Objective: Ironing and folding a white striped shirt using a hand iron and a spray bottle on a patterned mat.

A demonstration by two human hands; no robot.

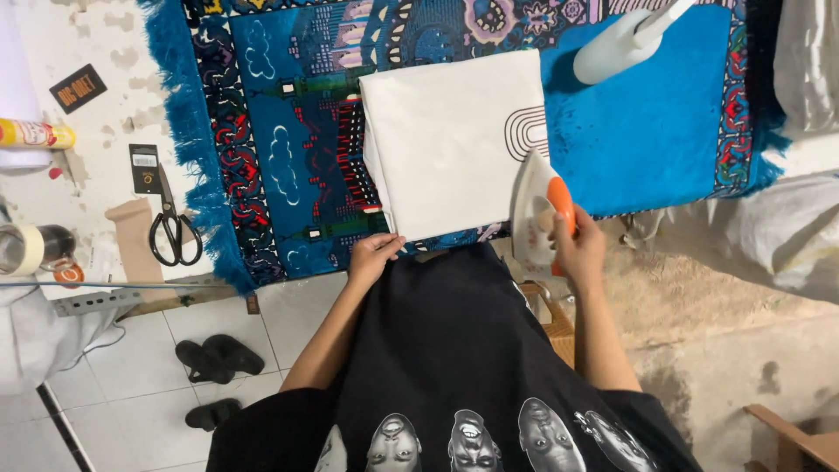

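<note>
A folded white cloth [450,140] lies on a blue patterned rug [647,131] that covers the surface, close to its near edge. The left hand [374,256] rests with fingers loosely curled on the cloth's near left corner. The right hand [577,249] is closed around the orange handle of a white iron [535,210], which stands tilted at the cloth's near right corner. Black scissors [170,227] lie near the surface's left edge, beside the rug's fringe.

Left hand [374,254] flat, right hand [577,249] clenched.
</note>
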